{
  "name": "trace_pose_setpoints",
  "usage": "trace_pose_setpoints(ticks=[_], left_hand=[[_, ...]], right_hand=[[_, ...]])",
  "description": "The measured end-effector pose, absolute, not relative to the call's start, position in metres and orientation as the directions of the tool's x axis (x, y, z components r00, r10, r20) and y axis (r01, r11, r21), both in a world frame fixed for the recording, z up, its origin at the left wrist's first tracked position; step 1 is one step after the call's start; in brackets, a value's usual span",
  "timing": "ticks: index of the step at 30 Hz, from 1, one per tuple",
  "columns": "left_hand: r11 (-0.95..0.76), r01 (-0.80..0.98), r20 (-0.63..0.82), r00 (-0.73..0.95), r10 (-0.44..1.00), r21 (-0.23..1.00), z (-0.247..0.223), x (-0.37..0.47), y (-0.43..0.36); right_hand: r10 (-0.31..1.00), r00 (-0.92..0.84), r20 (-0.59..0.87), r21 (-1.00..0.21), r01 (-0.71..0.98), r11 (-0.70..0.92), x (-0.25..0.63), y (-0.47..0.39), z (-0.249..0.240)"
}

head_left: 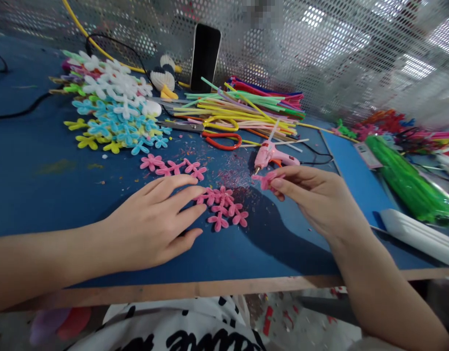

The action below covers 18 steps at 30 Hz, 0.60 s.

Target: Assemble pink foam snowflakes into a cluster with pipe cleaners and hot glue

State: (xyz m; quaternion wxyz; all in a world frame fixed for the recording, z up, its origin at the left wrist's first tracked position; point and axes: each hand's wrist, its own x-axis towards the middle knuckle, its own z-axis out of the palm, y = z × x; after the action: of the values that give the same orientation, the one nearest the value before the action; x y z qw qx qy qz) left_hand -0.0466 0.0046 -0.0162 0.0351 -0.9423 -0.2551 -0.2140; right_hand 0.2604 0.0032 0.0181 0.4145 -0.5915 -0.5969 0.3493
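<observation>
Between the thumb and fingers of my right hand (312, 195) is a pink pipe-cleaner flower (264, 181), held just off the table. Right behind it lies a pink glue gun (270, 156), its nozzle pointing toward the flower. My left hand (162, 217) rests palm down with its fingers spread, the fingertips at the edge of several pink pipe-cleaner flowers (224, 207). A second group of pink flowers (173, 167) lies just beyond that hand. What is under the left palm is hidden.
A heap of white, blue and yellow fuzzy flowers (115, 107) sits at the back left. Scissors (220, 139), loose pipe cleaners (242, 109) and a propped phone (205, 58) stand behind. Green wrapped pipe cleaners (410, 180) and a white block (421, 236) lie right. A perforated metal screen (283, 53) closes the back.
</observation>
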Motion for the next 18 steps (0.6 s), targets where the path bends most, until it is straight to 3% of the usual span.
trace_pose_setpoints(ticks=[10, 18], left_hand=[[-0.903, 0.429, 0.430, 0.810, 0.398, 0.028, -0.020, -0.048, 0.010], [-0.858, 0.507, 0.400, 0.772, 0.494, 0.081, -0.023, -0.047, 0.010]], right_hand=[[0.993, -0.028, -0.112, -0.943, 0.317, -0.097, 0.239, -0.001, 0.011], [0.975, -0.044, -0.216, -0.927, 0.323, -0.191, 0.229, -0.002, 0.001]])
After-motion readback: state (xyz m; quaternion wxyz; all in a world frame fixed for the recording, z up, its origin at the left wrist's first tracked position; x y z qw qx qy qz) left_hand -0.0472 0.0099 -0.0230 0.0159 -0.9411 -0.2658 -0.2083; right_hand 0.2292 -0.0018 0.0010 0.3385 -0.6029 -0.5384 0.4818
